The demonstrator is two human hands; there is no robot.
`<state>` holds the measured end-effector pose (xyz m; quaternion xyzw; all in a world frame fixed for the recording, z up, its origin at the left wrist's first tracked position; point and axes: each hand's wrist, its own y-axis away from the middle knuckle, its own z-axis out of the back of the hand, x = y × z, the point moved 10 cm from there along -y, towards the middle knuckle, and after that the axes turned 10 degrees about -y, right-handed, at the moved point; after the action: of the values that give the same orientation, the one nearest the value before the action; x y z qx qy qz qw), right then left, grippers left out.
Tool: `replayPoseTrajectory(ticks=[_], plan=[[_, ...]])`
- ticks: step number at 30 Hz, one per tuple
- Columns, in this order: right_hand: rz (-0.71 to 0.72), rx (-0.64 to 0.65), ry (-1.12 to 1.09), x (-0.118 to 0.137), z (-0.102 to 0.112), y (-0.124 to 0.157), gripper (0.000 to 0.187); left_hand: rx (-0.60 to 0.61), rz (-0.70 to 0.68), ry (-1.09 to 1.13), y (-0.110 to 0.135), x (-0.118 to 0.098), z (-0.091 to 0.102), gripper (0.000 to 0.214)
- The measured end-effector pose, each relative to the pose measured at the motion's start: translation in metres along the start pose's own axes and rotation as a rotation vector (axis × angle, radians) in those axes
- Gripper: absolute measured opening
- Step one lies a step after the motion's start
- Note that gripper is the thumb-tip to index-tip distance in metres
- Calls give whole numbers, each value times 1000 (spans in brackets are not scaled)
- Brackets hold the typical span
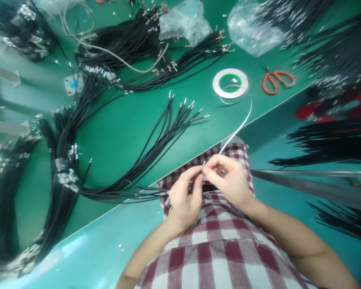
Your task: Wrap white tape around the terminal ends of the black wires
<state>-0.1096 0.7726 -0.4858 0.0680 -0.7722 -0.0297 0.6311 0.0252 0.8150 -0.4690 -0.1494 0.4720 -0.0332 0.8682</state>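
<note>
Hands close together, my left hand and right hand pinch narrowly at a silver-tipped black cable end, where a thin white tape strip arrives taut from its white roll. Which fingers hold which is hidden. A loose black cable bundle trails away across the green bench mat, leaving only that end between my fingertips.

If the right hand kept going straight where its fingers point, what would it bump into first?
Probably the left hand. The right hand has its fingertips almost against that hand's fingers, around a small metal tip, though depth is hard to judge here.
</note>
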Motion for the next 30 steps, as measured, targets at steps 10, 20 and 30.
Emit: replayPoseTrajectory(ticks=[10, 20, 30], plan=[[164, 70, 93, 11, -3, 4, 14, 35, 453, 579, -1, 35, -14, 15], [470, 11, 582, 50, -9, 11, 10, -53, 471, 605, 2, 43, -11, 12], [342, 44, 472, 37, -13, 5, 18, -96, 496, 677, 1, 43, -11, 10]])
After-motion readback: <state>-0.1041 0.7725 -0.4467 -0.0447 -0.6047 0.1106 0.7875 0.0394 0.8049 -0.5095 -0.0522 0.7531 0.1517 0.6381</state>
